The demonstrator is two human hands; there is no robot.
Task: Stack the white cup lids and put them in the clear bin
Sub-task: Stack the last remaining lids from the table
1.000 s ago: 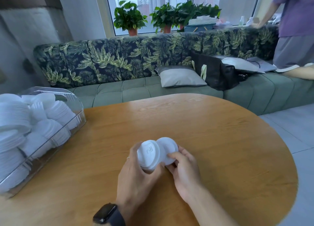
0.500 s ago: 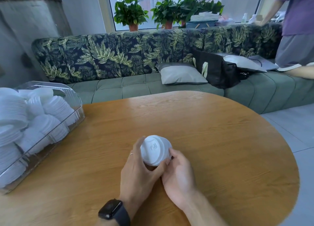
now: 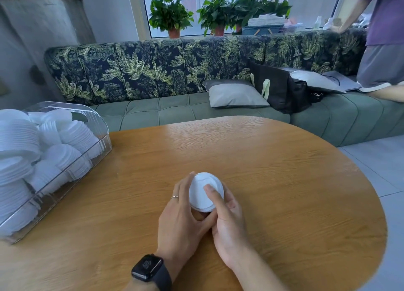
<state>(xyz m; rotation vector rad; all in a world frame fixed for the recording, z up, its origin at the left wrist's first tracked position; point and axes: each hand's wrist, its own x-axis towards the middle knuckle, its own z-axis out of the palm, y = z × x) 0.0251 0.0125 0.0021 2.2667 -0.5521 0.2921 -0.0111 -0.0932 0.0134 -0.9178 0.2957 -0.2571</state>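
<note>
A small stack of white cup lids (image 3: 202, 195) sits between both hands over the middle of the wooden table (image 3: 284, 192). My left hand (image 3: 182, 220), with a ring and a black watch, wraps the stack's left side. My right hand (image 3: 227, 216) holds the right side, its thumb pressing on the top lid. At the table's left edge stands the clear bin (image 3: 96, 135), holding several stacks of white lids (image 3: 19, 159).
A green sofa (image 3: 175, 109) with leaf-print backrest runs behind the table, bearing a grey pillow (image 3: 235, 94) and a black bag (image 3: 282, 89). A person (image 3: 384, 39) kneels on the sofa at far right. Potted plants line the windowsill.
Two lids held side by side have been brought together into one stack. My right thumb now presses on top, and the stack has tilted flatter toward the table.
</note>
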